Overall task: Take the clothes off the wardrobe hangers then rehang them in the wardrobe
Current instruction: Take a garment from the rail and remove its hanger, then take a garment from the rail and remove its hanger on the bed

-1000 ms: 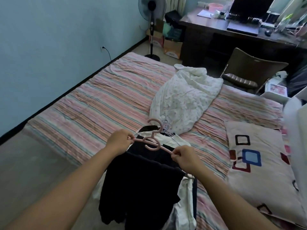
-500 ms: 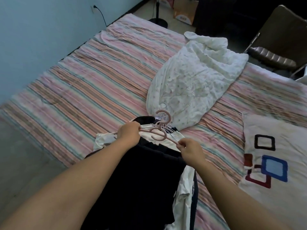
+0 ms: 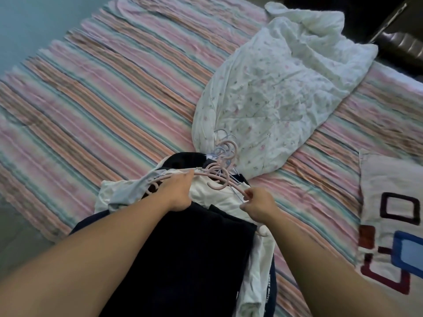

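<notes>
Gripping the top pink hanger (image 3: 212, 177) at both ends, the person stood at the near edge of the striped bed (image 3: 109, 88) over a pile of clothes. The left hand (image 3: 177, 193) curled round the hanger's left arm, fingers folded together over the bar; the right hand (image 3: 257, 202) pinched the right arm between thumb and fingertips. The hanger lay on a white garment (image 3: 212, 195), with a dark garment (image 3: 187, 259) spread toward the viewer beneath both forearms and a pale blue garment (image 3: 128, 191) bunched at the left. Further hanger hooks (image 3: 225, 148), pink and pale blue, were stacked just beyond, touching the floral quilt (image 3: 274, 88).

To do this step well, it appeared best to lift the hanger slightly, tilt one arm down through the neck opening, and draw the shoulder off that end first, rather than pull straight up and stretch the collar. Keeping the hook clear of the stacked hooks should prevent tangling.

Counts: one hanger was held; the stacked hooks numbered at least four, though an exact count could not be made because they overlapped. At least three garments were distinguishable by colour. One quilt lay at the far right and one patterned pillow (image 3: 389, 202) at the right edge
</notes>
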